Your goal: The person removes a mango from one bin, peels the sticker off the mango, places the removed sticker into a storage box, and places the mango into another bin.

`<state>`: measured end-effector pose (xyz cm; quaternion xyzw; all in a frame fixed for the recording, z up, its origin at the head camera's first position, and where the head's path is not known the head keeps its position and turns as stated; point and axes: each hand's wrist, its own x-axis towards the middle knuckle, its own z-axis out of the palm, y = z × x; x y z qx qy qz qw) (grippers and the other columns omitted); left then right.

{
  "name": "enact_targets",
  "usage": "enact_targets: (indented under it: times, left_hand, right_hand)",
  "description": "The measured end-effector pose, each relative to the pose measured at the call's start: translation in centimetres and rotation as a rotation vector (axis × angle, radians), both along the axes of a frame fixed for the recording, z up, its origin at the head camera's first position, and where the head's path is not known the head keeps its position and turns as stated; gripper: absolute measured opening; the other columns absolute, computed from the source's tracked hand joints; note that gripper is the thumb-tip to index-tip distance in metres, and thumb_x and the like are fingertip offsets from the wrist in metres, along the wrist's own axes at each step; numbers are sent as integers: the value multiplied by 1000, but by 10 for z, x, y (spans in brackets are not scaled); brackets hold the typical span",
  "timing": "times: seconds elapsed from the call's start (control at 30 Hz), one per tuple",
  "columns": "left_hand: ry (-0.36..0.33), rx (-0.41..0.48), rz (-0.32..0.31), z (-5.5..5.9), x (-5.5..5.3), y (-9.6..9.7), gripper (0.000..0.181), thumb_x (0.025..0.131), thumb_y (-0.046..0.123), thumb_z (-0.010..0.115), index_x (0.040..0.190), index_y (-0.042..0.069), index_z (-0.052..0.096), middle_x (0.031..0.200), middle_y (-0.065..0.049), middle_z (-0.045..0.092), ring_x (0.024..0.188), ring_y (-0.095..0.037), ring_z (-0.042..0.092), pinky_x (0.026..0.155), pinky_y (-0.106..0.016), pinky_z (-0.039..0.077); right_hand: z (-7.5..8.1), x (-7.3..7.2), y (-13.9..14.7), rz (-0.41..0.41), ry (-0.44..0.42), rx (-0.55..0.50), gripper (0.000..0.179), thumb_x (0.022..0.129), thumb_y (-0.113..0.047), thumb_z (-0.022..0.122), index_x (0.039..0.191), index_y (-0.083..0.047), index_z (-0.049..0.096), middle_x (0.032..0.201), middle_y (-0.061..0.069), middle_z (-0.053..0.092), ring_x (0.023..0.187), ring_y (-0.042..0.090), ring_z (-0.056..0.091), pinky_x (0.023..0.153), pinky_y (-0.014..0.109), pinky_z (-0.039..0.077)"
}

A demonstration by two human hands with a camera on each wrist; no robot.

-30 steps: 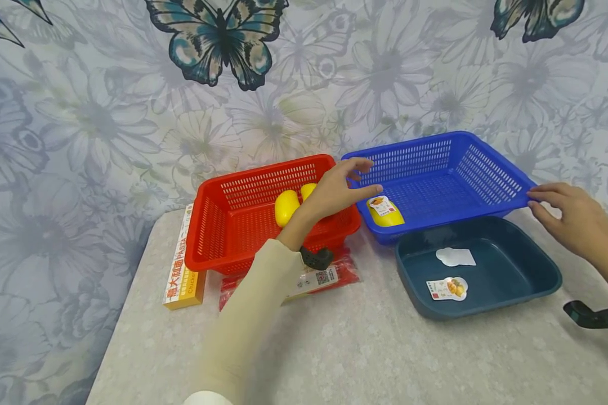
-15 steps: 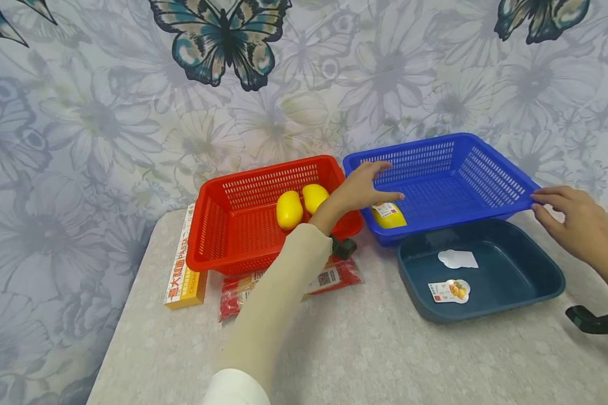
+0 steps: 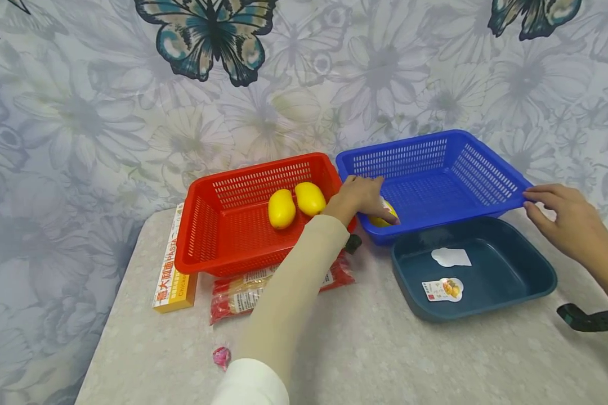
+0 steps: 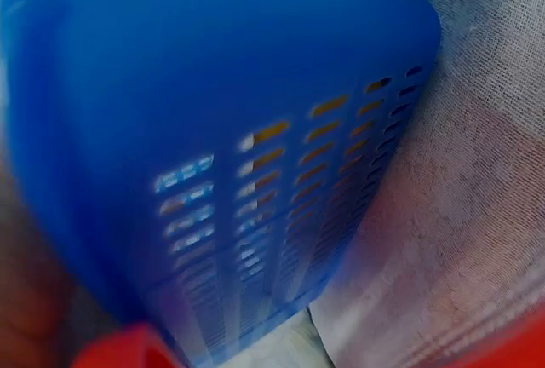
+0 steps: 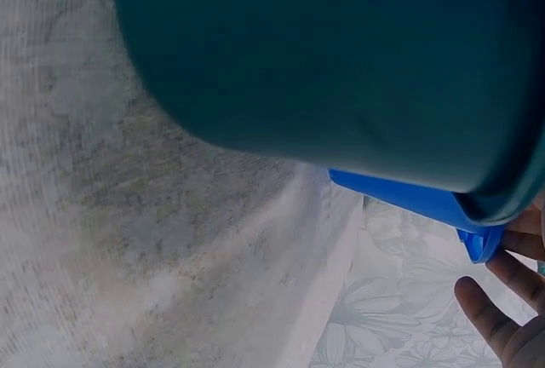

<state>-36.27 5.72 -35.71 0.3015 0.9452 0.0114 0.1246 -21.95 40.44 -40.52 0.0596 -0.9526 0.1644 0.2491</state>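
My left hand (image 3: 361, 197) reaches down into the left end of the blue basket (image 3: 491, 211), its fingers curled round a yellow mango (image 3: 379, 221). A paper label on the mango is mostly covered by the hand. At the basket's right corner, the fingertips of my right hand (image 3: 567, 222) touch the rim. Seen from the right wrist, those fingers are fairly straight and the thumb (image 5: 484, 307) is apart from the rim. Through the basket slots in the left wrist view, yellow shows behind the blue wall (image 4: 213, 70); the grip itself is hidden there.
Two yellow mangoes (image 3: 282, 208) lie in a red basket (image 3: 202, 225) at left. A dark teal tub (image 3: 506, 275) with two paper labels (image 3: 444, 289) stands in front. A pasta box (image 3: 174, 287), a red packet (image 3: 238, 295) and a wrapped candy (image 3: 222, 356) lie nearby.
My left hand has moved right and down from above the red basket's edge onto the labelled mango, and its fingers have closed round it. My right hand stays at the blue corner.
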Motion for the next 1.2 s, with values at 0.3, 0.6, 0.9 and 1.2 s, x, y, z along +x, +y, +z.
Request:
enact_targets:
  times: [0.3, 0.6, 0.9, 1.2]
  left_hand:
    - [-30, -165, 28, 4, 3, 7, 90, 76, 69, 70, 147, 20, 47, 139, 0, 56, 135, -27, 37, 120, -46, 6]
    - [127, -49, 13, -8, 2, 5, 104, 72, 74, 69, 152, 18, 35, 141, -5, 51, 130, -23, 40, 115, -44, 23]
    - [181, 315, 65, -13, 5, -5, 111, 69, 66, 78, 152, 14, 28, 140, -6, 43, 122, -20, 44, 106, -37, 41]
    - [119, 487, 45, -3, 18, -19, 110, 68, 60, 83, 153, 17, 28, 143, -5, 39, 119, -18, 44, 95, -30, 50]
  right_hand:
    - [0, 0, -1, -18, -5, -9, 27, 97, -3, 55, 116, 15, 61, 125, 32, 53, 112, 51, 45, 87, 69, 40]
    - [-2, 0, 0, -15, 34, -11, 27, 94, -1, 57, 114, 16, 62, 124, 32, 54, 107, 50, 48, 85, 65, 41]
    - [-1, 1, -3, -2, 38, -22, 26, 93, 1, 56, 113, 18, 61, 122, 33, 54, 104, 49, 48, 82, 61, 41]
    - [-1, 0, -5, 2, 68, -22, 26, 93, 1, 56, 112, 18, 62, 122, 32, 55, 105, 50, 49, 80, 59, 41]
